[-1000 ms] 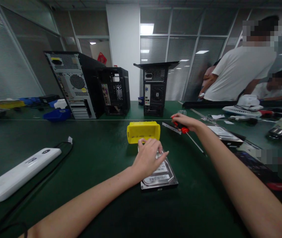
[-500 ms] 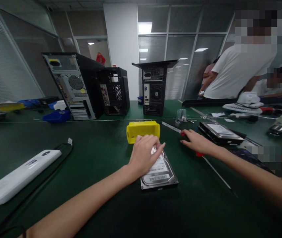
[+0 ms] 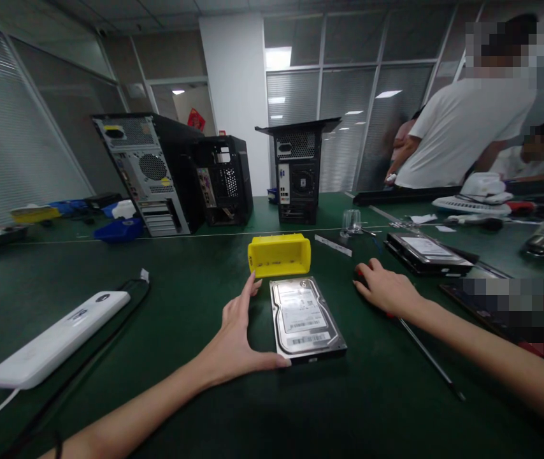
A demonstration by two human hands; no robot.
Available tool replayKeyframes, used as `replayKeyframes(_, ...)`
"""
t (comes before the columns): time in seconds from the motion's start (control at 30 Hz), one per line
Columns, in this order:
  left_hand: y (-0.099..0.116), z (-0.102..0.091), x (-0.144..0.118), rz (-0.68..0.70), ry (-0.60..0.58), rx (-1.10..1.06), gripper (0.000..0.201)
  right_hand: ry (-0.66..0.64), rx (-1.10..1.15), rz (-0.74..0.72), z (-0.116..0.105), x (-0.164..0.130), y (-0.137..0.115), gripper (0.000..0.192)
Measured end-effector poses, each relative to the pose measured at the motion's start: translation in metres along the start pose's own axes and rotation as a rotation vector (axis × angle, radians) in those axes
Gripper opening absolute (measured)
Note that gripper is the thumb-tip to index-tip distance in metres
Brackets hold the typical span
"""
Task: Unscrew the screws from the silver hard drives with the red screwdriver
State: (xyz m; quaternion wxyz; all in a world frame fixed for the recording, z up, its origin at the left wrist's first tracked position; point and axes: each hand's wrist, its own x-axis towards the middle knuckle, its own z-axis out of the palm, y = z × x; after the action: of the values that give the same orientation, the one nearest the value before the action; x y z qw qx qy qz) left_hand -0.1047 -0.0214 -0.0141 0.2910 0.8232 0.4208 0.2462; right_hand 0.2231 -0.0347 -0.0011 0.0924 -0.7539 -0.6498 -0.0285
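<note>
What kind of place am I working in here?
Likely a computer repair or assembly workshop: opened PC towers stand on a long green bench, bare hard drives and a screwdriver lie on it, and other people work at the next bench.

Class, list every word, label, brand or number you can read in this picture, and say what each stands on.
None can be read.
White labels on the silver hard drive: print and barcode too blurred.
Label on the second hard drive: too small.
Red sign on the far wall: unreadable.
</note>
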Motion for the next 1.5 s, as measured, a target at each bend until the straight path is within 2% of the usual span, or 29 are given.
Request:
replayKeyframes(0.17, 0.01, 0.001, -0.002, -0.053, -0.095, 0.038, 0.144, 0.082, 0.126, -0.132, -0.012, -0.017, -0.026, 0.043)
replayKeyframes(0.3, 0.01, -0.001, -0.002, -0.023, -0.15, 0.057, 0.146, 0.011, 0.385, -0.195, -0.009, -0.025, -0.052, 0.04)
replayKeyframes(0.53, 0.017, -0.001, -0.003, -0.047, -0.157, 0.088, 0.146, -0.157, 0.919, 0.026, 0.011, 0.001, -0.072, 0.051)
replayKeyframes(0.7, 0.017, 0.001, -0.003, 0.005, -0.146, 0.128, 0.134, -0.215, 1.182, 0.129, 0.009, -0.003, -0.086, 0.056)
replayKeyframes(0.93, 0.011, 0.001, -0.004, 0.026, -0.161, 0.119, 0.13, -0.216, 1.274, 0.191, 0.003, -0.011, -0.095, 0.049)
replayKeyframes(1.07, 0.008, 0.001, -0.005, -0.02, -0.161, 0.105, 0.128, -0.204, 1.299, 0.172, 0.005, -0.009, -0.095, 0.045)
replayKeyframes(1.27, 0.011, 0.001, -0.014, 0.038, -0.207, 0.145, 0.13, -0.185, 1.289, 0.158, 0.007, -0.01, -0.092, 0.041)
replayKeyframes(1.5, 0.008, 0.001, -0.018, -0.009, -0.23, 0.159, 0.135, -0.193, 1.229, 0.078, 0.01, -0.013, -0.093, 0.041)
